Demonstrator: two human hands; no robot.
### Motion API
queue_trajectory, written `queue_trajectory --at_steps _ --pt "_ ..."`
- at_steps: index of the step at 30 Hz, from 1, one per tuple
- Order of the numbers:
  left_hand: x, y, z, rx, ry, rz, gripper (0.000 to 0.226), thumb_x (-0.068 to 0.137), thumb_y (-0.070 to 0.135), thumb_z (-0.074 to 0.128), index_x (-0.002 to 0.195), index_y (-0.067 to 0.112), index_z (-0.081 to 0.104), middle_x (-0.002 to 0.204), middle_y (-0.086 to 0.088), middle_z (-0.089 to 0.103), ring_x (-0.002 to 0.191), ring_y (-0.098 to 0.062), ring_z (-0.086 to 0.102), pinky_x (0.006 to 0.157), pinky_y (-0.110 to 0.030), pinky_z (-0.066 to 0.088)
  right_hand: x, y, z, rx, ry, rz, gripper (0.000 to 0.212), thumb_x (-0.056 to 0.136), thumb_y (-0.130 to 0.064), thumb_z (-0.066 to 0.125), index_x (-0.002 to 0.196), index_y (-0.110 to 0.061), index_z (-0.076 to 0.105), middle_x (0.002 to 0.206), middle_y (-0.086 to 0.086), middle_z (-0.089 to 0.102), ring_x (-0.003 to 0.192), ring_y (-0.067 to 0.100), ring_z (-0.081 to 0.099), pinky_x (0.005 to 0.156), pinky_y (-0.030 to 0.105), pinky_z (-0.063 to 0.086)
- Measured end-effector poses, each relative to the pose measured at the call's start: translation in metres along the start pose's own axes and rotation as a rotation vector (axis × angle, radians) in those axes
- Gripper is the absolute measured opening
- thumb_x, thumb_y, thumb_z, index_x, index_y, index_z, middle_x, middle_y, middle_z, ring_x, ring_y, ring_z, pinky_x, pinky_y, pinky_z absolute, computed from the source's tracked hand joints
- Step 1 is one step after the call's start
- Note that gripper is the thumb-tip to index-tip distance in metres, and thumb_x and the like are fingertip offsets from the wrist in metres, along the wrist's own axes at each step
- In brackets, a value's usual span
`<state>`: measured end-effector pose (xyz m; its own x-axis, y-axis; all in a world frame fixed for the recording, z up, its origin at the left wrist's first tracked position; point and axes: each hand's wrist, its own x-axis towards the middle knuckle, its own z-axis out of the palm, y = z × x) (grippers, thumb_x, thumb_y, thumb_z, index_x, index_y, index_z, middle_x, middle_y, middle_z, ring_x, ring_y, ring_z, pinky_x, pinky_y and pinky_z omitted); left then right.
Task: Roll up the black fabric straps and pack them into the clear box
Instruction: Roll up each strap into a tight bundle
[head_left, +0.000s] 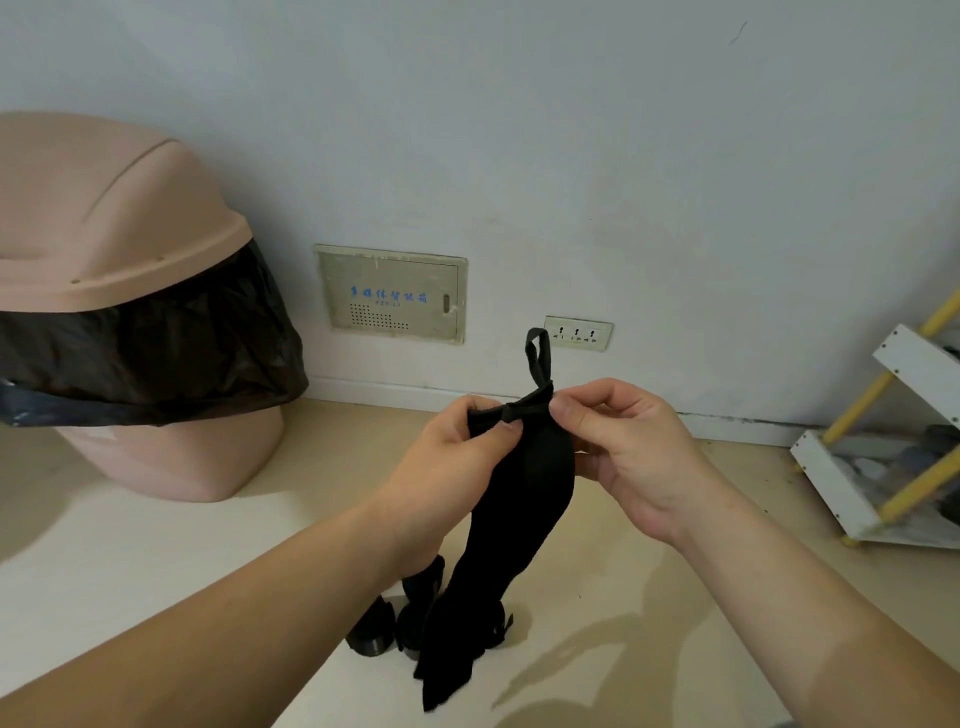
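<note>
The person holds a black fabric strap (524, 509) up in the air in front of them, over the floor (675, 597) and well clear of the wall. The left hand (457, 447) grips the top edge of the wide part, thumb pressed over the cloth and fingers curled behind it. The right hand (623, 441) pinches the same strap between thumb and forefinger, just where the cloth gathers into a tight bunch or knot.

Above that bunch a narrow loop (537, 353) stands up in front of the wall socket (577, 332). Below the hands the strap broadens into a flat matte band, then narrows and hangs down in soft folds, with its lower end reaching the floor or hanging just above it; I cannot tell which.

Beside that hanging end, on the floor, sit a few small black rolls (371, 631), close together and partly hidden behind the strap and the left forearm.

To the left stands a pink bin (104, 234) with a domed lid and a black bag (145, 353) spilling out under it. A beige panel (389, 293) with blue lettering is set into the wall. At the far right is a white rack (852, 499) with yellow posts.
</note>
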<state>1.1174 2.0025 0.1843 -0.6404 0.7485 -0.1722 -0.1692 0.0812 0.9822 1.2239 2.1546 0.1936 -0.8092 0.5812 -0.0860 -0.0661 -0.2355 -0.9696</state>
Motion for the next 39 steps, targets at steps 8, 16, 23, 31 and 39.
queue_trajectory --at_steps 8,16,23,31,39 --pt "-0.004 -0.002 0.004 0.115 -0.013 0.061 0.012 0.109 0.023 0.057 0.113 0.015 0.063 0.088 0.004 0.075 0.079 -0.006 0.072 0.067 -0.022 0.058 0.002 0.006 0.002 -0.036 -0.004 0.086 0.016 0.101 -0.011 0.068 0.116 -0.011 0.072 0.101 0.012 0.081 0.083 0.023 0.076 0.072 0.036 0.060" --pt "-0.003 0.001 0.002 0.062 0.039 0.039 0.011 0.108 0.024 0.058 0.111 0.017 0.067 0.093 0.002 0.078 0.084 -0.009 0.075 0.072 -0.023 0.056 0.002 0.008 0.008 -0.175 0.016 -0.031 0.022 0.099 -0.016 0.073 0.121 -0.018 0.075 0.105 0.013 0.082 0.094 0.033 0.078 0.083 0.045 0.059" --pt "0.000 -0.001 0.002 0.077 0.045 0.013 0.009 0.107 0.023 0.060 0.109 0.020 0.068 0.093 0.003 0.078 0.087 -0.010 0.076 0.073 -0.023 0.054 0.002 0.011 0.014 -0.270 0.085 -0.167 0.028 0.096 -0.002 0.073 0.097 -0.027 0.085 0.096 0.004 0.082 0.087 0.014 0.076 0.076 0.034 0.060" --pt "0.000 -0.004 0.002 0.044 0.035 0.050 0.014 0.104 0.015 0.062 0.114 0.021 0.071 0.107 -0.006 0.078 0.100 -0.018 0.075 0.089 -0.033 0.056 0.003 0.013 0.013 -0.362 -0.065 -0.165 0.030 0.103 -0.008 0.067 0.092 -0.033 0.079 0.105 0.003 0.078 0.095 0.016 0.069 0.087 0.033 0.058" --pt "-0.003 -0.003 0.006 0.036 0.004 0.082 0.018 0.109 0.031 0.056 0.119 0.033 0.071 0.110 -0.002 0.078 0.103 -0.016 0.076 0.091 -0.036 0.060 0.003 0.013 0.020 -0.398 -0.021 -0.161 0.037 0.104 -0.007 0.064 0.083 -0.034 0.077 0.102 0.008 0.075 0.085 0.015 0.070 0.078 0.030 0.058"
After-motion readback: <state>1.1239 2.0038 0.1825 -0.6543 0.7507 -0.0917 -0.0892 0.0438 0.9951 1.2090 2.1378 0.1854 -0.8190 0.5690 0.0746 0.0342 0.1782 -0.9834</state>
